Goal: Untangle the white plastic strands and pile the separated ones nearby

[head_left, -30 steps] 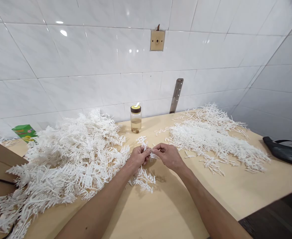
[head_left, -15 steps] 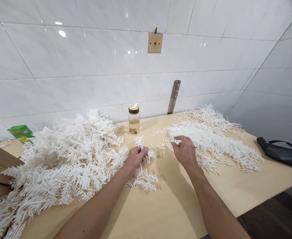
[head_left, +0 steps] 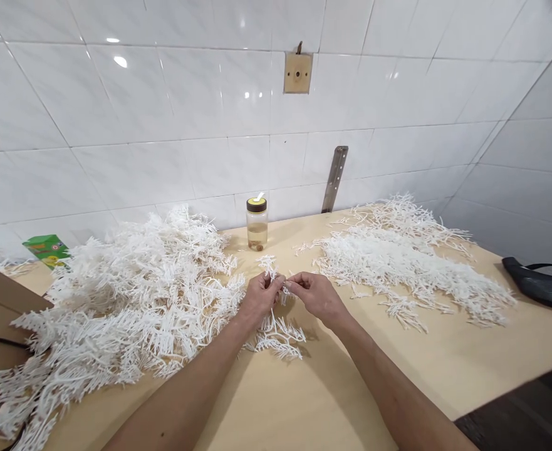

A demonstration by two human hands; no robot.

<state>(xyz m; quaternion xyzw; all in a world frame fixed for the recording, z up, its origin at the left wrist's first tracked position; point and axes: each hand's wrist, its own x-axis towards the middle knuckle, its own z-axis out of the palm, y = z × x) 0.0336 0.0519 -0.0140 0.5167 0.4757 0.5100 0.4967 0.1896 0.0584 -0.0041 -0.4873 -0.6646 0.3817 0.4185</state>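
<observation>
My left hand (head_left: 259, 297) is closed around a white branched plastic sprig (head_left: 279, 341), whose thin twigs stick out above the fingers and hang below them. Right beside it, my right hand (head_left: 320, 297) pinches at the same sprig, its fingertips almost touching the left ones. The exact bit between the right fingertips is hidden. To the left lies a tall, tangled heap of white branched sprigs (head_left: 148, 300), close to my left forearm. On the right spreads a flatter pile of smaller white twig pieces (head_left: 388, 257).
A clear jar (head_left: 257, 228) with dark lid and yellowish liquid stands behind my hands. A metal strip (head_left: 335, 180) leans on the tiled wall (head_left: 177, 106). A green box (head_left: 47, 250) and cardboard (head_left: 3, 313) are left; a black bag (head_left: 541, 282) sits on the right of the table (head_left: 276, 407).
My right hand has moved left from the small-piece pile to the sprig, and its spread fingers have closed into a pinch. My left hand keeps its hold. The view has shifted slightly.
</observation>
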